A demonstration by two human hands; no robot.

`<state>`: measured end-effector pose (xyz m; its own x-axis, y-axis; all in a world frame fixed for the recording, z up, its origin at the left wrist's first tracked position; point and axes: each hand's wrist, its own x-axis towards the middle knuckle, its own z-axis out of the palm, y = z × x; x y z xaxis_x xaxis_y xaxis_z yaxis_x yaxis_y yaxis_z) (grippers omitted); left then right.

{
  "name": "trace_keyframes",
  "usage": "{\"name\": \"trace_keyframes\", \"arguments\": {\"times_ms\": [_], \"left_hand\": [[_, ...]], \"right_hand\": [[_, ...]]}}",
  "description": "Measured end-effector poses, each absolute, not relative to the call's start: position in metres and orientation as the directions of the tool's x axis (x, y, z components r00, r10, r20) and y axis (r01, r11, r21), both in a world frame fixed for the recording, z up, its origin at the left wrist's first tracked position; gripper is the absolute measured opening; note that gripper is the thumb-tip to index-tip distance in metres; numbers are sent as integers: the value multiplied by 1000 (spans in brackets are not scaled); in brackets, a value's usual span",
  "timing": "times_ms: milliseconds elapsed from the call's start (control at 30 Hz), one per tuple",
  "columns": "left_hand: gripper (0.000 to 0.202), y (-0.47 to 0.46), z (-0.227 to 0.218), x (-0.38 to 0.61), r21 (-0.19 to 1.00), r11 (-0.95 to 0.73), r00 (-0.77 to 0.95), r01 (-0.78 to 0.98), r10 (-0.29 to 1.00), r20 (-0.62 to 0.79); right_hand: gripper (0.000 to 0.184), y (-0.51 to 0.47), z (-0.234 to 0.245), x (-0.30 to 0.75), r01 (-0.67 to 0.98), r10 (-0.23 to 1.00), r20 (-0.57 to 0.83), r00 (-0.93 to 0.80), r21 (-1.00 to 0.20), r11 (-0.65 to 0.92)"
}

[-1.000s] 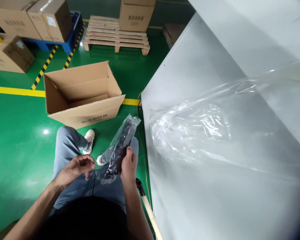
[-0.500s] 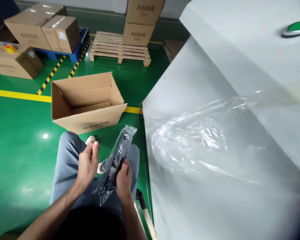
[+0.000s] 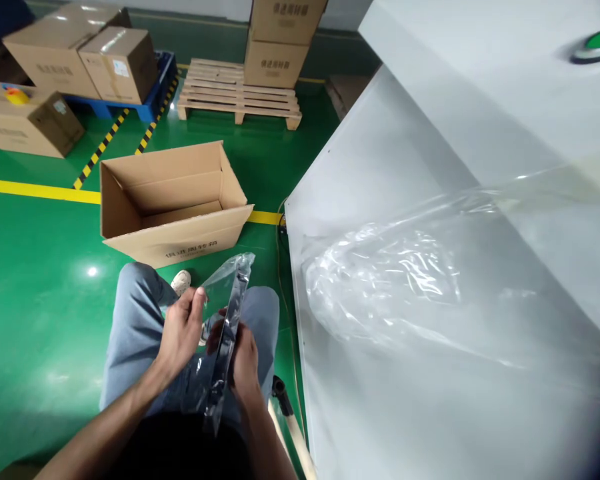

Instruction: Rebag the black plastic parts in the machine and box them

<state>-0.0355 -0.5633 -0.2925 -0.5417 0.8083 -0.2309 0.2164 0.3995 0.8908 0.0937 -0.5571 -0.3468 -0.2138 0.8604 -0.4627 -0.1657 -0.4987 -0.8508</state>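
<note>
The left hand (image 3: 183,327) is closed, thumb against fingers, pinching the edge of the clear bag (image 3: 219,280). The right hand (image 3: 246,357) is wrapped around the dark part (image 3: 227,340) inside the bag, its fingertips showing through the film. The part is above the lap, on the near side of the open carton (image 3: 180,233). Compared with half a second earlier, the film is spread wider toward the left hand and the part is turned more edge-on. Both forearms angle forward and inward; the left thumb points upward.
</note>
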Motion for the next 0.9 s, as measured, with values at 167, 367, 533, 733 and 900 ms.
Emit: {"name": "trace_keyframes", "arguments": {"times_ms": [167, 367, 533, 733, 900], "left_hand": [[44, -566, -287, -41, 849, 433, -535, 302, 814, -225], [46, -565, -286, -53, 849, 424, -571, 315, 800, -187], [52, -562, -284, -62, 914, 381, -548, 137, 798, -251], [62, -563, -291, -64, 915, 403, -637, -34, 696, -330], [64, -564, -292, -68, 911, 412, -612, -32, 712, -344]], "right_hand": [[62, -556, -335, 92, -303, 791, -449, -416, -751, -586], [46, -560, -332, 98, -326, 716, -518, -468, -652, -685], [54, -560, -334, 106, -304, 556, -549, -624, -485, -820], [55, -557, -341, 109, -325, 634, -597, -493, -549, -770], [55, -555, -336, 114, -339, 632, -592, -500, -538, -772]]}}
